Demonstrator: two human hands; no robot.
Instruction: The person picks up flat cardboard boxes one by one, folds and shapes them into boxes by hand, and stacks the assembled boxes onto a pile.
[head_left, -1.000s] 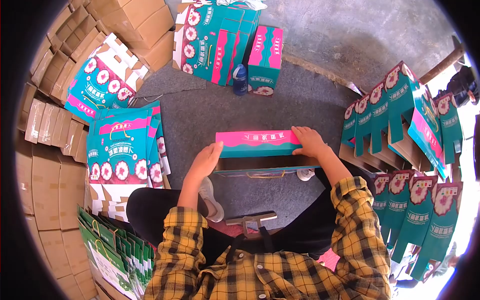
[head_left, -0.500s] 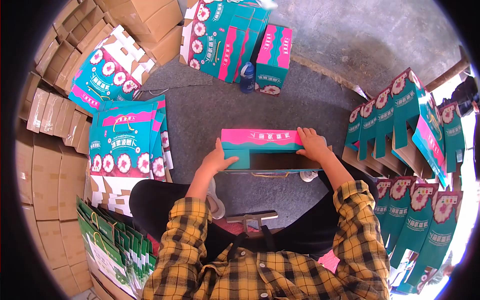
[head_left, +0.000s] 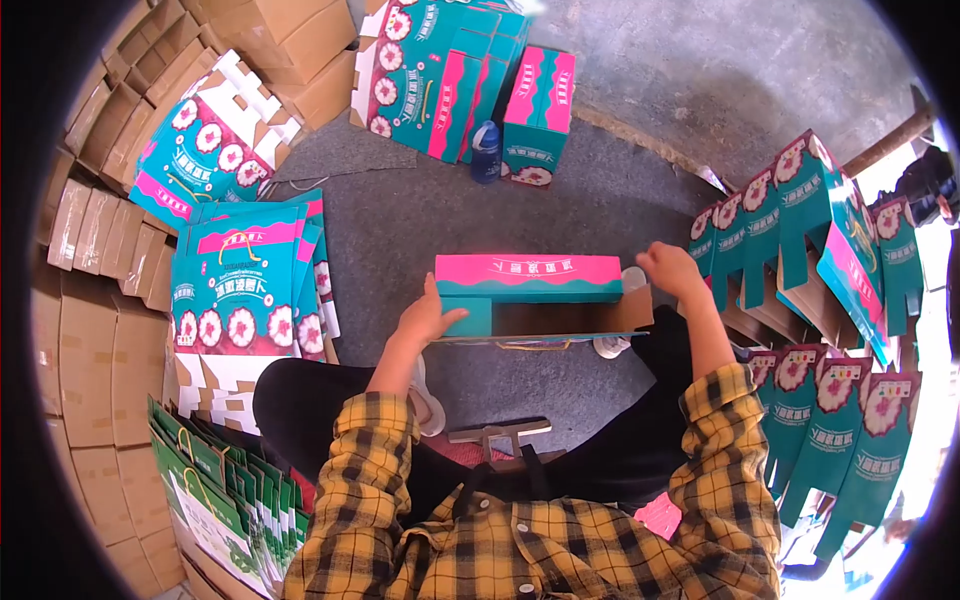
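Note:
A teal and pink cardboard carton point(head_left: 530, 270) lies between my knees, its long open side facing up and its brown inside showing. My left hand point(head_left: 425, 318) grips the carton's left end, with the thumb over a folded teal flap point(head_left: 468, 316) and the fingers along the outside. At the right end a brown flap point(head_left: 637, 308) sticks outward. My right hand point(head_left: 674, 270) is off the carton, just above and to the right of that flap. Its fingers are curled in, and nothing shows in them. A yellow cord handle point(head_left: 535, 346) hangs along the near side.
Flat teal cartons point(head_left: 235, 285) lie stacked at left, above green bags point(head_left: 215, 480). Brown boxes point(head_left: 95, 360) line the left wall. A blue bottle point(head_left: 485, 155) stands beside an upright carton point(head_left: 538, 115). Partly formed cartons point(head_left: 810, 220) stand in rows at right.
My right hand has let go of the carton's right end and moved right and up, its fingers curling. The brown right flap now shows. My left hand keeps its grip.

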